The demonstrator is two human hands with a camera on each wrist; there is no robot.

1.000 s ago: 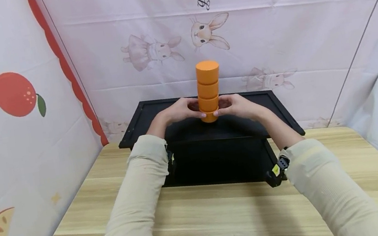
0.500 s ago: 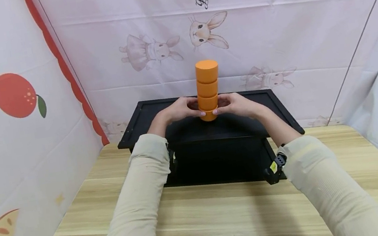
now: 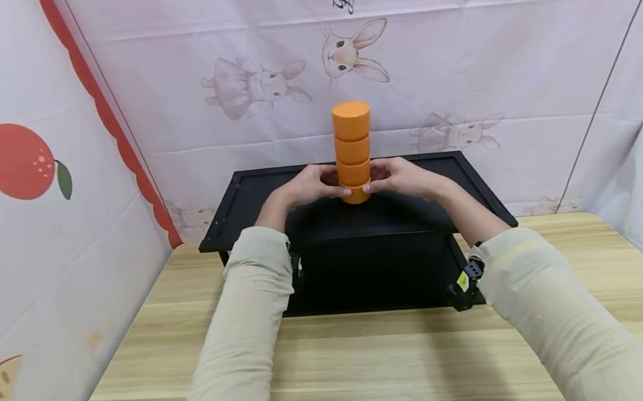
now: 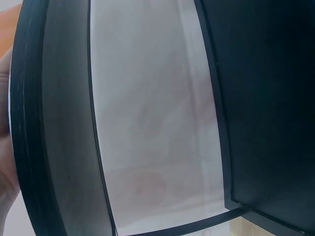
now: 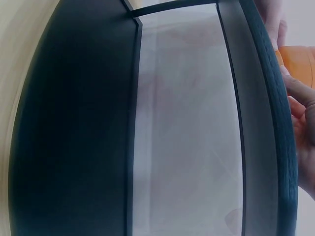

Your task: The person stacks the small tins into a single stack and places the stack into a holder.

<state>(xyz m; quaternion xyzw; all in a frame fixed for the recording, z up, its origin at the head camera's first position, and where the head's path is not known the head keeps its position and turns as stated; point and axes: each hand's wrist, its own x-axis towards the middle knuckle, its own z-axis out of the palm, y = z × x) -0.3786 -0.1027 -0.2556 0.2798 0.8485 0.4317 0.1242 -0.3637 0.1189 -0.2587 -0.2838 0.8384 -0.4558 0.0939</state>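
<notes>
An upright stack of orange cylinders (image 3: 354, 152), widest at its top piece, stands on the top board of a black shelf (image 3: 356, 221). My left hand (image 3: 308, 187) grips the lowest part from the left, its thumb on the near side. From the right, my right hand (image 3: 407, 177) holds the same low part, thumb tip close to the other thumb. The far fingers are hidden behind the stack. In the right wrist view, the shelf's edge partly covers the right hand (image 5: 306, 118) and the orange stack (image 5: 301, 64); the left wrist view catches only a sliver of the left hand (image 4: 6, 169).
Below the top board the shelf has an open front with a dark inside (image 3: 371, 273). It stands on a wooden table (image 3: 362, 376), close to a printed cloth backdrop (image 3: 462, 52). Another cloth wall (image 3: 55, 271) runs along the left.
The head view has shifted very slightly. Both hands stay around the base of the orange stack, which keeps its place on the shelf.
</notes>
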